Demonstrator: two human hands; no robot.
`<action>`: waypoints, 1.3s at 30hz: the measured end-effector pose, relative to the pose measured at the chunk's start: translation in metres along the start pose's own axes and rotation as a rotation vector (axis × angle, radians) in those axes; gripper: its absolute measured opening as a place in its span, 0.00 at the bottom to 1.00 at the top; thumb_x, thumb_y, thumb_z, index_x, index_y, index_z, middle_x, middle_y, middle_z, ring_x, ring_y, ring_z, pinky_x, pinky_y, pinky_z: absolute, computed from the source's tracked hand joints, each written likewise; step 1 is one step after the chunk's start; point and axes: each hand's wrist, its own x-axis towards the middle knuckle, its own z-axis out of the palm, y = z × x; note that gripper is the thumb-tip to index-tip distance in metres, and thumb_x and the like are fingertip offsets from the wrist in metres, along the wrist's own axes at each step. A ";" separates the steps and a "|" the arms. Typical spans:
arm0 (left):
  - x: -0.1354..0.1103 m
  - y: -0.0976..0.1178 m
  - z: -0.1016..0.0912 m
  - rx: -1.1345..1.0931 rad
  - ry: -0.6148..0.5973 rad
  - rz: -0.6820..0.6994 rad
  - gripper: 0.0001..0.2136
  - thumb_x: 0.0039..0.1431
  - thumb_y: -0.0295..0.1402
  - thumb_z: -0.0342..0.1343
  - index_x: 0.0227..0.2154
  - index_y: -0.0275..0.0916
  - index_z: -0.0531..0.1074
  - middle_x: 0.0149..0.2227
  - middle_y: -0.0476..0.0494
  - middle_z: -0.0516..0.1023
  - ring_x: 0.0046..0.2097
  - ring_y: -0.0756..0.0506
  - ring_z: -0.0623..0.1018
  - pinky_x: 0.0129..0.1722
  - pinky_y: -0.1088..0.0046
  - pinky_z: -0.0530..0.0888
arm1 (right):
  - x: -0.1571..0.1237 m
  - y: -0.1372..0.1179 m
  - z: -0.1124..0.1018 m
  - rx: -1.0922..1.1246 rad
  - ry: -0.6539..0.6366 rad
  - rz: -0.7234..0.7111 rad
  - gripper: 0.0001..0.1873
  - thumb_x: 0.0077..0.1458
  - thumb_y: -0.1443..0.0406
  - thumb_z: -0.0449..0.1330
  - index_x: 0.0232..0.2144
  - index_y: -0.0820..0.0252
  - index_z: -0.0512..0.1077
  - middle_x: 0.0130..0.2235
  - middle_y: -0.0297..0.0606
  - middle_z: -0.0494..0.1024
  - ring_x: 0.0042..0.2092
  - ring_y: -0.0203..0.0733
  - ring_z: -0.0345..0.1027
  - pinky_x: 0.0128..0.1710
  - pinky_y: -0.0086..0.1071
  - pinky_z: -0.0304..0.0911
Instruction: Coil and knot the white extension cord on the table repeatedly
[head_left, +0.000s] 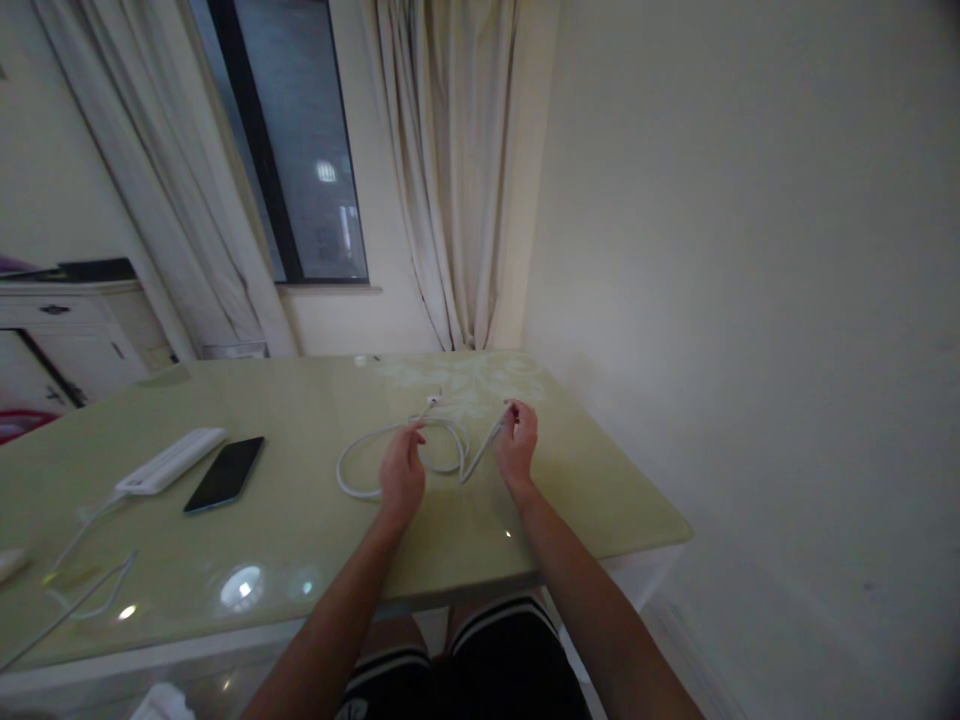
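Note:
A white cable (352, 487) lies in loose loops on the pale green tabletop, with one plug end (433, 400) resting beyond the loops. My left hand (402, 478) is over the left side of the loops, its fingers closed on the cable near its upper strand. On the other side, my right hand (517, 445) pinches the cable near its other end, lifting that stretch toward the fingertips. Between the two hands the cable runs down to a bend and back into the loops. My fingers hide the exact grip points.
A black phone (225, 475) lies left of my hands, beside a white power strip (172, 460) with its cord. Another thin white cord (112, 575) curls at the table's (300, 400) front left. A wall (750, 300) rises along the right side; curtains (457, 180) hang behind.

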 end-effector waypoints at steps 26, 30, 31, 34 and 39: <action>0.083 -0.065 0.006 0.541 -0.510 -0.211 0.11 0.60 0.37 0.54 0.39 0.39 0.78 0.59 0.27 0.73 0.63 0.26 0.67 0.58 0.41 0.63 | 0.105 0.014 -0.055 -0.508 -1.441 0.078 0.13 0.55 0.74 0.55 0.33 0.62 0.81 0.35 0.39 0.82 0.34 0.37 0.74 0.34 0.25 0.65; 0.099 -0.051 0.001 0.413 -0.478 -0.214 0.11 0.65 0.32 0.46 0.43 0.37 0.72 0.45 0.30 0.81 0.52 0.36 0.78 0.54 0.53 0.69 | 0.104 -0.007 -0.024 -0.073 -1.206 0.341 0.18 0.65 0.67 0.50 0.48 0.62 0.77 0.43 0.43 0.82 0.38 0.37 0.76 0.34 0.27 0.69; 0.104 -0.044 -0.001 0.340 -0.485 -0.227 0.12 0.67 0.32 0.44 0.46 0.37 0.70 0.42 0.32 0.82 0.47 0.39 0.80 0.49 0.59 0.72 | 0.102 -0.016 -0.014 -0.019 -1.193 0.319 0.18 0.67 0.65 0.50 0.49 0.61 0.77 0.45 0.44 0.82 0.41 0.38 0.76 0.36 0.28 0.69; 0.117 -0.016 -0.006 -0.116 -0.467 -0.301 0.10 0.68 0.36 0.45 0.47 0.38 0.65 0.36 0.40 0.82 0.29 0.49 0.77 0.32 0.73 0.70 | 0.090 -0.048 0.019 -0.032 -1.216 0.066 0.17 0.68 0.57 0.53 0.45 0.60 0.78 0.45 0.42 0.82 0.46 0.42 0.75 0.44 0.32 0.69; 0.127 0.035 -0.024 -0.557 -0.307 -0.338 0.12 0.59 0.40 0.58 0.40 0.38 0.68 0.28 0.50 0.76 0.21 0.54 0.62 0.21 0.78 0.59 | 0.066 -0.096 0.059 -0.426 -1.203 -0.216 0.15 0.63 0.54 0.61 0.40 0.59 0.78 0.44 0.44 0.81 0.47 0.49 0.76 0.45 0.37 0.68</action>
